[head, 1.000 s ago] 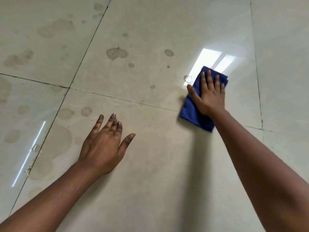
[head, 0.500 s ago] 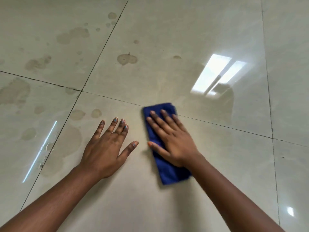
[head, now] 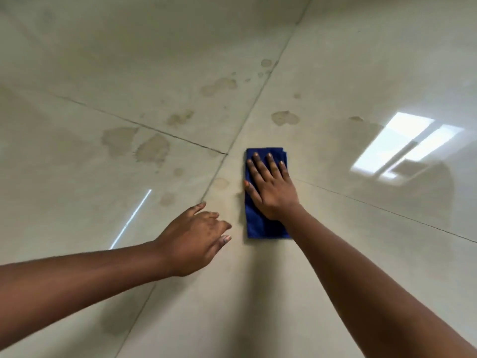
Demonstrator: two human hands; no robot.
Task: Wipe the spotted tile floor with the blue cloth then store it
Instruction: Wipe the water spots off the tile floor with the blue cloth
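- The left hand (head: 196,237) hovers or rests low over the pale tile floor (head: 335,254), fingers loosely bent, holding nothing.
- Just beside it, the right hand (head: 271,189) presses flat, fingers straight and spread, on the folded blue cloth (head: 258,226).
- Beyond the cloth, brownish spots (head: 285,118) dot the tiles.

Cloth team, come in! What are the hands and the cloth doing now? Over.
Right hand flat, pressing cloth on floor. Left hand relaxed, holding nothing. Stains left of cloth unwiped. Nothing in the way.
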